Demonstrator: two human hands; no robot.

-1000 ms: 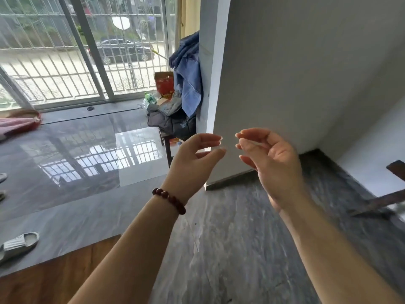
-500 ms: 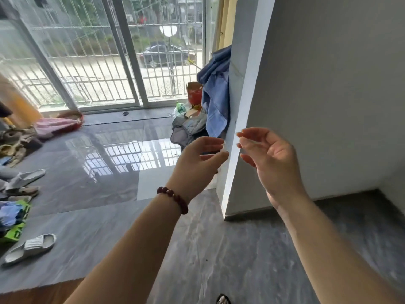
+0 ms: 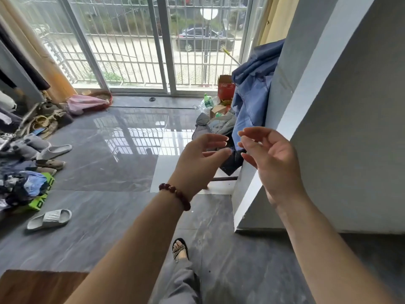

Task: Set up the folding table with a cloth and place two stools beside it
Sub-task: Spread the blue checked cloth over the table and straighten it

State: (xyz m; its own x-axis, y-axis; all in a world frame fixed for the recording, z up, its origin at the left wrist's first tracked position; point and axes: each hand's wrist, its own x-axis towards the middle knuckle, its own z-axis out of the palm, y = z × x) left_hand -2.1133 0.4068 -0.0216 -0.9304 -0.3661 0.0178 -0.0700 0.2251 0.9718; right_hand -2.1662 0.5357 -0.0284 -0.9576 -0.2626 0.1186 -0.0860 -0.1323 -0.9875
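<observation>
The left hand [image 3: 197, 163] and the right hand [image 3: 271, 163] were raised ahead of the body, fingers loosely curved and holding nothing, their fingertips near one another but apart; a bead bracelet [image 3: 175, 195] sat on the left wrist. No folding table, cloth or stool could be made out in view. A brown wooden surface [image 3: 32, 286] at the near left corner might have been a tabletop, but that could not be told. The task therefore looked barely begun, and the risks lay in fetching and carrying. Just beyond the hands a wall corner [image 3: 285, 119] jutted out, with a blue garment [image 3: 252, 91] hung against it and a pile of clothes [image 3: 217, 126] at its foot; a table swung round it could have clipped the corner or snagged the fabric. The floor [image 3: 122, 150] shone glossy towards the sliding door [image 3: 162, 51], so the sandalled foot [image 3: 180, 249] might have slipped. A loose slipper [image 3: 49, 219] and a heap of shoes [image 3: 26, 183] along the floor's left edge could have tripped anyone with full arms.
</observation>
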